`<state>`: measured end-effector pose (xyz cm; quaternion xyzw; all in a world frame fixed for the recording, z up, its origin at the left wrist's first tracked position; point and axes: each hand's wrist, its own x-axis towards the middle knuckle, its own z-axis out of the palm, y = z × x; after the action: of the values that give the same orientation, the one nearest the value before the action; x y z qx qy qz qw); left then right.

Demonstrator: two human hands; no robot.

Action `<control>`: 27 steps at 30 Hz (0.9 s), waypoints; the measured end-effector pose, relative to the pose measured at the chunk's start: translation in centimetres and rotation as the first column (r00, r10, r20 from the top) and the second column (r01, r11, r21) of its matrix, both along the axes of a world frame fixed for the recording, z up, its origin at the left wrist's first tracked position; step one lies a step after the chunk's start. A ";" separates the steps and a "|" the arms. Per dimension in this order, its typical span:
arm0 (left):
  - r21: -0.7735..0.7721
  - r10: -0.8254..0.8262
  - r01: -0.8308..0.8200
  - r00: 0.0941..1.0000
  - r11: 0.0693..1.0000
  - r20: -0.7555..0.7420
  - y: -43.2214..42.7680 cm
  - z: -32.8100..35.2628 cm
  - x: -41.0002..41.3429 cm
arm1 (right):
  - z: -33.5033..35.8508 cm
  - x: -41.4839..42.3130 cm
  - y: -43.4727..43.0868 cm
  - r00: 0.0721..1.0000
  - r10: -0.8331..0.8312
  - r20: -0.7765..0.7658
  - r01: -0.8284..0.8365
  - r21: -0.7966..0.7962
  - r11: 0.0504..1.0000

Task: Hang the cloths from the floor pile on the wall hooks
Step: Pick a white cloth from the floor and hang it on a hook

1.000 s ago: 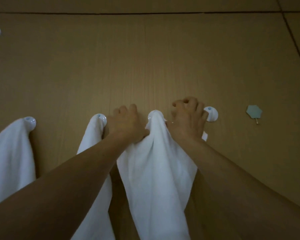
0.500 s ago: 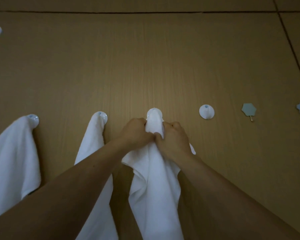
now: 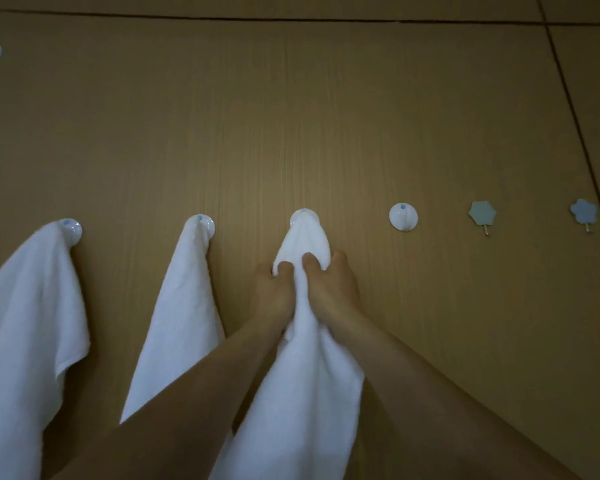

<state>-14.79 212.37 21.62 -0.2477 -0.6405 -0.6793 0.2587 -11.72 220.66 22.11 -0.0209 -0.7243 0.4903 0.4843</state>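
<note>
Three white cloths hang from round white wall hooks in a row. The left cloth drapes from the first hook, and the middle cloth from the second hook. The third cloth hangs from the third hook, bunched narrow where the left hand and right hand grip it. The fourth hook is bare.

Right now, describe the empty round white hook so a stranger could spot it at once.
On the tan wood-grain wall, follow the hook row from the left. Three round white hooks carry white cloths; the fourth, the bare round white hook, comes next. Its right-hand neighbours, grey-blue flower-shaped hooks, are bare but not round.
</note>
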 end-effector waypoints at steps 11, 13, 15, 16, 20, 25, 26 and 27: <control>-0.115 0.040 -0.059 0.986 0.992 -0.163 -0.5 -9.8 -1.3 | -10.1 -0.4 2.1 0.979 -0.200 -0.047 0.205 0.211 0.956; -0.151 0.036 -0.062 0.984 0.987 -0.176 -1.5 -11.5 -0.8 | -11.9 0.8 1.8 0.976 -0.214 -0.048 0.219 0.223 0.950; -0.193 0.003 -0.041 0.981 0.980 -0.196 -2.6 -13.4 -0.2 | -13.7 2.1 1.4 0.966 -0.256 -0.020 0.253 0.245 0.936; -0.214 -0.021 -0.020 0.982 0.977 -0.186 -3.0 -14.5 0.1 | -14.8 2.8 1.2 0.958 -0.287 0.003 0.276 0.257 0.926; -0.362 -0.089 0.073 0.996 0.929 -0.028 -4.6 -20.0 1.5 | -20.4 6.0 0.2 0.912 -0.387 0.134 0.349 0.240 0.906; -0.591 -0.207 0.206 0.976 0.780 0.066 -6.3 -28.7 4.7 | -28.6 12.9 -2.1 0.796 -0.496 0.345 0.445 0.220 0.868; -0.670 -0.229 0.216 0.971 0.711 0.070 -6.5 -30.6 5.7 | -30.1 15.0 -2.5 0.763 -0.518 0.388 0.472 0.215 0.855; -0.760 -0.262 0.217 0.963 0.612 0.064 -6.7 -32.4 7.0 | -31.8 17.4 -3.0 0.725 -0.532 0.437 0.490 0.215 0.845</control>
<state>-7.75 205.70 -10.81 -0.4346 -0.8199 -0.3686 0.0548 5.67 217.61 -9.64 -0.3199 -0.8071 0.2859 0.4056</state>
